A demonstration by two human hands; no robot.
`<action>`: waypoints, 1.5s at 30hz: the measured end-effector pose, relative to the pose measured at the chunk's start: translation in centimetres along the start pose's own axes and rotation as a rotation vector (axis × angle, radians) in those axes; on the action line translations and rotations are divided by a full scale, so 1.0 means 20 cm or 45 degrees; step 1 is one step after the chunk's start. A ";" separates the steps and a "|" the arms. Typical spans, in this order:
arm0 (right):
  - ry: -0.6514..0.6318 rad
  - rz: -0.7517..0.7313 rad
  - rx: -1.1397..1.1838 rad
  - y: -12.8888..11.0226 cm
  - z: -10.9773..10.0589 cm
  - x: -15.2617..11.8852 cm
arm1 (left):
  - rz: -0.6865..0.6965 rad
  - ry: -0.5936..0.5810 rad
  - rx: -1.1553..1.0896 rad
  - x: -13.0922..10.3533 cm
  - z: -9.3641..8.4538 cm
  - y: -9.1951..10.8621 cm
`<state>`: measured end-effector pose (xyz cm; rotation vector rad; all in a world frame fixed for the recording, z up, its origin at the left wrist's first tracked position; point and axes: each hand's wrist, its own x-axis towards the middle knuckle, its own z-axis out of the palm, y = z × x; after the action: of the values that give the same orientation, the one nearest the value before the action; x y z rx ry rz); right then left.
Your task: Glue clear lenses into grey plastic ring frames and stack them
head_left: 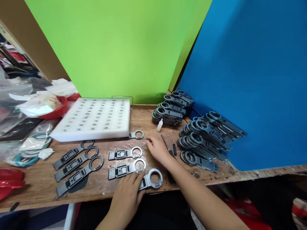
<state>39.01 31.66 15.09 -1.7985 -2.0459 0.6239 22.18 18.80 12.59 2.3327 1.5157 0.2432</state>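
Left hand [127, 189] low at the table's front edge, gripping the held part [149, 180]; fingers over its flat end, thumb along the near side, ring sticking out to the right.

Containers: white foam tray [92, 134] at back centre-left, small dark pieces in rows of slots; red basket [59, 111] to its left, white wrapping and paper heaped in it; clear bag [33, 143] in front of that, teal loops inside.

Hand pose: left is palm down, knuckles up; right hand [158, 149] reaches further in, palm down, fingers loosely curled, tips just beside the far part [132, 135] at the tray's corner; cannot tell if it pinches anything; right forearm [192, 188] slants in from bottom right.

Between left hand and tray, two parts [120, 155] lie one behind the other, rings right; three more [76, 164] lie slanted at left; rear stack [171, 110] and right stack [203, 137] sit to the right, in piles; small bottle [159, 125] by the rear stack; screwdriver [174, 148] just beside the right stack.

Surface: worn wooden table [99, 183]; green panel [120, 48] behind, blue panel [251, 80] at right; plastic-wrapped clutter at far left.
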 end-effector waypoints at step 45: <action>-0.285 0.141 1.258 -0.15 -0.18 -0.18 | -0.053 -0.243 -0.680 0.33 -0.53 -0.09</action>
<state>38.97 28.09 19.89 -1.2529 -1.3146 1.5716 19.82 27.54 21.45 1.8443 1.2226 0.3539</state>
